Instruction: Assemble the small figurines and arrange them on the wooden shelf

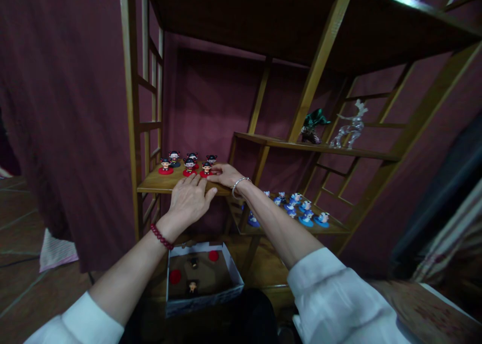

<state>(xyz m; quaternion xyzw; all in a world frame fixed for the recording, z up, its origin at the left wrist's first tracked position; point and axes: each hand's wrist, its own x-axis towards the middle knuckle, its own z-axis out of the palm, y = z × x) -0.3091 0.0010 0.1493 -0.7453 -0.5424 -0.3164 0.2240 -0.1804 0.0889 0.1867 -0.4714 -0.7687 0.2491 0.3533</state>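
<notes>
My right hand (pixel 225 176), wearing a silver bangle, has its fingers closed at the side of a small black-haired figurine (pixel 206 169) on a red base. This figurine stands upright at the right front of a group on the wooden shelf (pixel 160 185). My left hand (pixel 191 199), with a red bead bracelet, lies palm down at the shelf's front edge, fingers stretched out. Its fingertips are just before the middle figurine (pixel 189 166). Beside these stand another front figurine (pixel 165 166) at left and back figurines (pixel 173 158), partly hidden.
Below is an open box (pixel 235 278) holding loose figurine heads and red bases. Blue-and-white figurines (pixel 306 217) fill the lower right shelf, partly behind my right forearm. A clear deer ornament (pixel 350 128) and a green ornament (pixel 316 123) stand higher. Wooden posts (pixel 320 63) divide the unit.
</notes>
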